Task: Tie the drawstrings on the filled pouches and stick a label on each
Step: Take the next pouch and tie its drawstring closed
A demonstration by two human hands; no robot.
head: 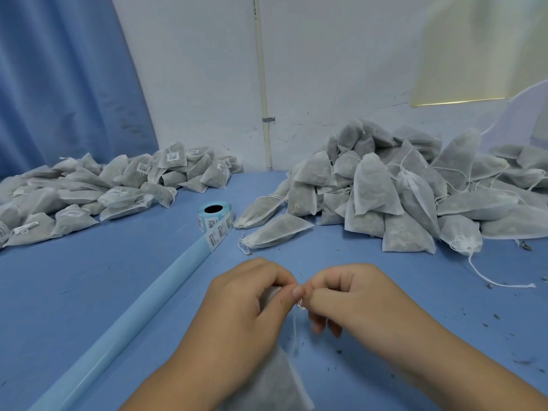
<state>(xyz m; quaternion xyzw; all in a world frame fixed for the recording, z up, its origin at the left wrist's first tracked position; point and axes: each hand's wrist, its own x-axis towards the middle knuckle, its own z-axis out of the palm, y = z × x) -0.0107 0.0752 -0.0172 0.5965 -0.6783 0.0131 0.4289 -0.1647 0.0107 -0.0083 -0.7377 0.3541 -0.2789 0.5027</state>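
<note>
A filled white mesh pouch (278, 381) hangs low between my forearms, its neck hidden inside my left hand (246, 304), which is closed around it. My right hand (350, 295) pinches the white drawstring (298, 310) right at the pouch's neck, fingertips touching those of the left. A strand of string dangles below the pinch. A roll of barcode labels (215, 219) stands on the blue table ahead, its label strip trailing toward me. The pouch's body is partly covered by my left wrist.
A big heap of unlabelled pouches (394, 188) fills the right back of the table (89, 277). Labelled pouches (89, 191) lie in a pile at the left back. Empty blue label backing (118, 321) runs diagonally to the lower left. Dark crumbs dot the right side.
</note>
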